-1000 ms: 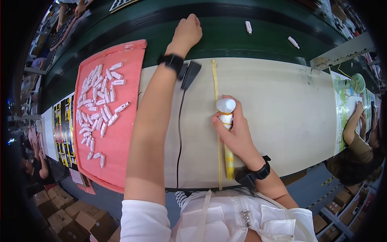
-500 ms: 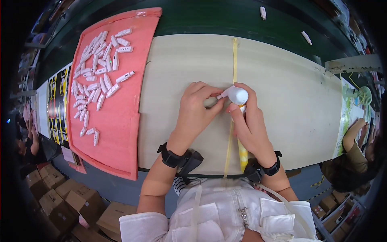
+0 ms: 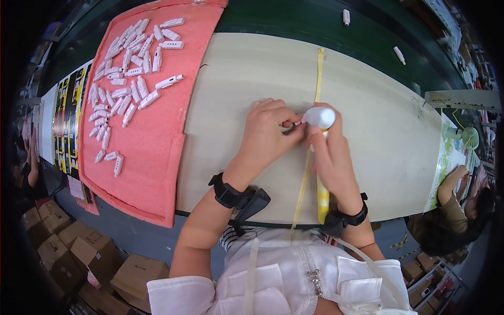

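My right hand (image 3: 332,152) is closed around a white round-headed object (image 3: 321,117), whose exact kind I cannot make out. Beneath that hand, a yellow tube-like piece (image 3: 323,202) runs toward the near table edge; whether it joins the white head is hidden by my fingers. My left hand (image 3: 268,128) is closed in a pinch at the narrow left end of the white object. Whatever lies between its fingertips is mostly covered. Both hands meet above the pale work mat (image 3: 241,68), beside a yellow tape line (image 3: 300,194).
A pink foam-edged tray (image 3: 149,178) on the left holds many small white stick-shaped devices (image 3: 149,98). Two similar white devices (image 3: 346,18) lie on the dark green surface (image 3: 294,21) beyond. Cardboard boxes (image 3: 139,275) stand at lower left. Another person (image 3: 451,210) sits at right, near a small green fan (image 3: 471,137).
Both hands have shifted slightly right in the view with the white object, which now tilts more sideways. A greyish piece visible by my left fingers earlier is now mostly hidden.
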`<state>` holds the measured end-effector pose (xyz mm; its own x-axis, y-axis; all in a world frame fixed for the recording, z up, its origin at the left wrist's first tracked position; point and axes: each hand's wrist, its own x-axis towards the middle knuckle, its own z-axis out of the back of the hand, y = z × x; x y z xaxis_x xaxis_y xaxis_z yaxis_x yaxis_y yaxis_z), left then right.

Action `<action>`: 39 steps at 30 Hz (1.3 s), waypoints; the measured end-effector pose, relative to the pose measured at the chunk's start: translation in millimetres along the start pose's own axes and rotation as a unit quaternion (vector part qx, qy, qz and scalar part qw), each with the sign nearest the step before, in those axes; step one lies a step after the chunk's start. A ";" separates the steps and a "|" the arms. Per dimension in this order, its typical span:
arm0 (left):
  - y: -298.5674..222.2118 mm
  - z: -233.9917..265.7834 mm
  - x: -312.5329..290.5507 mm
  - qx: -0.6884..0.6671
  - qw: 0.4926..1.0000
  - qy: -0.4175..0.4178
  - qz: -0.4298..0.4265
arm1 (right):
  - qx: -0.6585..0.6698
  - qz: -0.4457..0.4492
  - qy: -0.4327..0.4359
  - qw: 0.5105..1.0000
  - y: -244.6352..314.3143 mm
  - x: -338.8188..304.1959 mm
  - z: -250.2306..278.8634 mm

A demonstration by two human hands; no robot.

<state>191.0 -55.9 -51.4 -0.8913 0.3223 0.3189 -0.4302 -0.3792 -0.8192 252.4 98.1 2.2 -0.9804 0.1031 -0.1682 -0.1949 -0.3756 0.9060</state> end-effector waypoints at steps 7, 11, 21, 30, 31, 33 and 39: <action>-19.1 1.5 3.2 -0.091 0.995 -0.022 -0.020 | 0.109 -0.031 -0.096 0.989 -2.5 4.9 10.2; -27.5 -0.6 1.9 -0.367 0.911 0.057 0.182 | 0.161 -0.021 -0.089 0.983 -0.5 1.8 12.5; -26.2 -7.2 -4.0 -0.414 0.887 0.068 0.193 | 0.151 0.020 -0.114 0.982 -8.8 2.2 7.7; 24.4 69.9 27.7 -0.336 0.893 -0.212 0.211 | 0.159 -0.024 -0.057 0.985 -9.9 3.2 10.0; 36.4 86.4 35.3 -0.375 0.855 -0.292 0.205 | 0.154 -0.027 -0.056 0.986 -12.7 3.5 7.6; 46.0 108.7 46.4 -0.410 0.811 -0.369 0.194 | 0.148 -0.027 -0.049 0.987 -13.1 4.3 5.6; 46.6 85.7 89.2 -0.277 0.897 -0.315 0.139 | 0.132 -0.024 -0.047 0.990 -17.4 7.1 8.2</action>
<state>79.3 -119.2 -20.3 -0.9323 -0.3382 0.1284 -0.1969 0.1768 -0.9644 249.0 112.9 -11.6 -0.9606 0.2056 -0.1870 -0.2135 -0.1154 0.9701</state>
